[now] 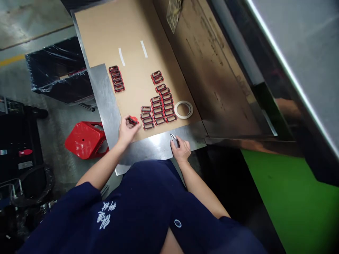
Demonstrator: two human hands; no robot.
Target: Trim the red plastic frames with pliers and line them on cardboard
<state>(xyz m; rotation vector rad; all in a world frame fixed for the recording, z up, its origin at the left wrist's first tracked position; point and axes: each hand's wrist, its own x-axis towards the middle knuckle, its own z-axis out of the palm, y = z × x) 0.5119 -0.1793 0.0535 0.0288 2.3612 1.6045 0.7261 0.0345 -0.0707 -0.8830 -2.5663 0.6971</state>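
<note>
My left hand point(127, 131) pinches a small red and black frame point(133, 120) above the near left part of the cardboard sheet point(132, 84). In my right hand point(181, 149), at the metal table edge, is a pair of small nippers point(173, 137), their jaws pointing away from me. Several red and black rectangular frames point(158, 110) lie in stepped columns on the cardboard, just right of my left hand. A separate short column of like frames point(117, 78) sits farther off to the left.
A roll of pale tape point(183, 109) lies right of the frames. Two white strips point(143, 49) are on the cardboard beyond. A brown panel point(209, 63) rises along the right side. On the floor at left stand a red stool point(84, 140) and a plastic-wrapped dark box point(59, 70).
</note>
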